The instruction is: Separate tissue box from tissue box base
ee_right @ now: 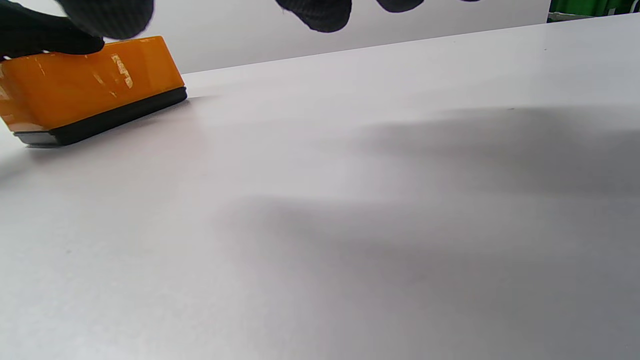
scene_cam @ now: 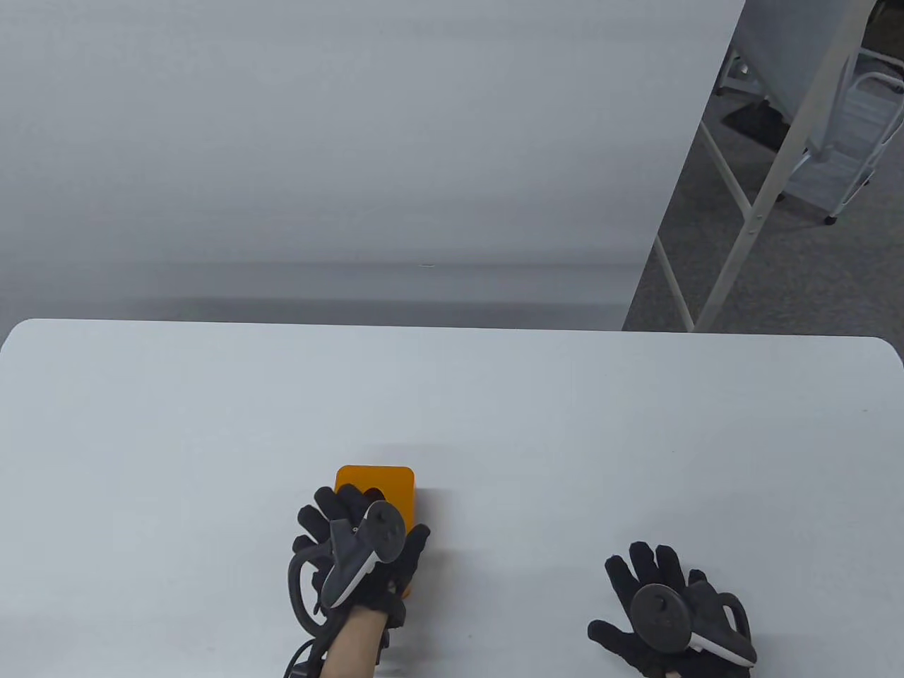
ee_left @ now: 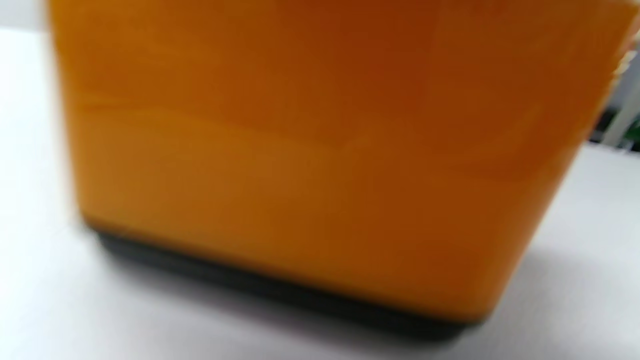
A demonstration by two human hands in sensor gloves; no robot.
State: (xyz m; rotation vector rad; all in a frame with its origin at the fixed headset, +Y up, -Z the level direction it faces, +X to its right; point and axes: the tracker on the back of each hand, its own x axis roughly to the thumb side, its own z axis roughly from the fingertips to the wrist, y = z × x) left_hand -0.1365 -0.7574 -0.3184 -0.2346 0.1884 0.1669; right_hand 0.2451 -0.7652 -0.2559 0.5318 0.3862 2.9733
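Observation:
An orange tissue box (scene_cam: 385, 484) sits on its black base on the white table, near the front edge left of centre. The left wrist view shows the box wall (ee_left: 320, 150) close up and blurred, with the black base (ee_left: 280, 287) under it. My left hand (scene_cam: 367, 522) lies over the near part of the box, fingers on its top left and thumb down its right side. In the right wrist view the box (ee_right: 90, 75) and base (ee_right: 110, 120) are at the far left, with left fingers (ee_right: 50, 30) on top. My right hand (scene_cam: 621, 586) is spread open and empty to the right.
The white table (scene_cam: 494, 424) has a rounded far edge with a grey wall behind it. At the back right, off the table, stand a white metal frame (scene_cam: 748, 212) and a wheeled rack (scene_cam: 847, 141) on grey carpet.

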